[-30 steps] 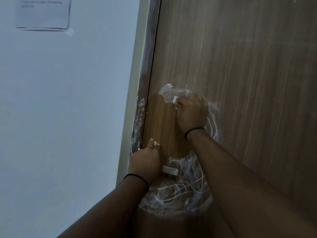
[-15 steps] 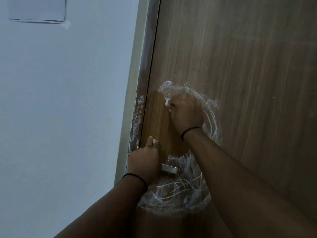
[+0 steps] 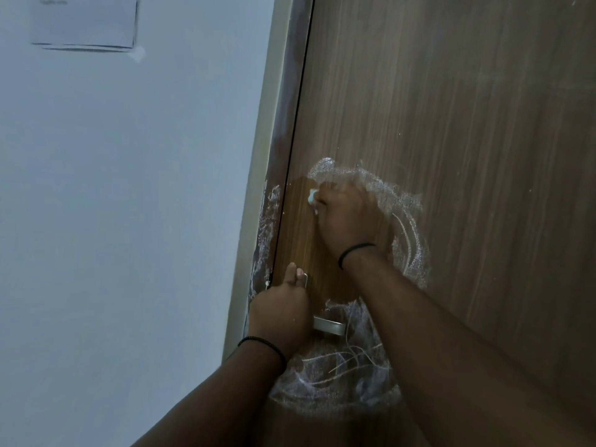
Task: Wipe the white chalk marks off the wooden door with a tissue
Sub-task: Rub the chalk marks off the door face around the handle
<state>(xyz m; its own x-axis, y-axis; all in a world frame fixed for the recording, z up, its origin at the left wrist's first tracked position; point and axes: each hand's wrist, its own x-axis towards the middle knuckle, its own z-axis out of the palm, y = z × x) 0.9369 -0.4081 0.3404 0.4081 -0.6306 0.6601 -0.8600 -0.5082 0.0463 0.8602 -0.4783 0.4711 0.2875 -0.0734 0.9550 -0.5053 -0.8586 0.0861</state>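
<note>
Nearest, low on the door (image 3: 467,124): a dense scribble of chalk (image 3: 342,372), loops and crossing strokes inside a smeared ring, as thick as a second ago. Not touched yet, so most of the work lies here.

Just above it, left hand (image 3: 280,312) closed around the metal handle (image 3: 329,326), thumb pointing up along the door edge, exactly where it sat a second ago. Steadies the door against the pressure of rubbing, by the look of it.

Further up, right hand (image 3: 348,217) curled into a loose fist and pressed against the wood, tissue (image 3: 312,198) bunched inside with only a small white wad poking out at the left of the knuckles. Shifted leftward over the last second, toward the door edge, then held about level. Between the two hands, a patch of clean darker wood, wiped bare.

Beyond the fist, a pale arc of chalk haze curving from the top of the patch round the right side and down. Top of the arc still there, little thinner than a second ago. White smears also on the frame (image 3: 267,240) left of the gap.

Judged overall: middle cleared, rim and lower scribble remaining, well short of halfway. A wad this small likely loaded with dust, so may smear rather than lift.
</note>
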